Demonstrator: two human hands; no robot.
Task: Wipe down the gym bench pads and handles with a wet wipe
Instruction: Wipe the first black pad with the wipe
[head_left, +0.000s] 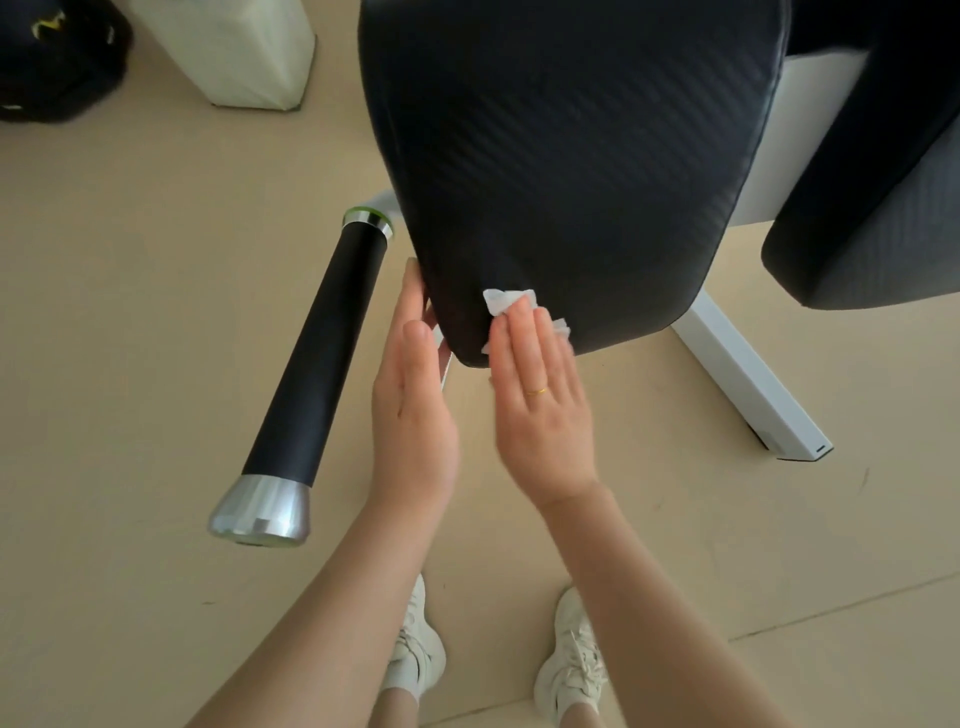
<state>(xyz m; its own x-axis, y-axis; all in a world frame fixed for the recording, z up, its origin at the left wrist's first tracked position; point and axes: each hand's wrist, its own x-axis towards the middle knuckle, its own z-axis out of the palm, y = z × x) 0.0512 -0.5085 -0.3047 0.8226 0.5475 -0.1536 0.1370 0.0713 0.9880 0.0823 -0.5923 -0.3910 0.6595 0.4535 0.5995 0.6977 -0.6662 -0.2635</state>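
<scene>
Through the head camera I am looking down at a pale beige floor (130, 312) with faint seams running across it, and my two light sneakers (571, 670) are showing at the bottom edge between my bare forearms. A dark bag (57, 62) is sitting in the far left corner, with a pale greenish-white block (239, 47) standing on the floor just beside it. The black bench pad (561, 156), with its fine ribbed weave, is filling the upper middle of the view and tapering down to a rounded near end right in front of me. My right hand (540, 410) is pressing flat, fingers straight and together, on a crumpled white wet wipe (506, 304) against that near end of the pad, close to its lower left corner; a gold ring is showing on one finger. My left hand (415, 395) is lying open along the pad's left edge, fingers straight and touching its side, holding nothing. A black padded handle (317, 353) with a silver cap at its near end and a green-ringed collar at its far end is jutting out to the left of the pad, apart from both hands. A white frame leg (748, 384) is slanting across the floor to the right, and a second black pad (872, 208) is hanging at the right edge.
</scene>
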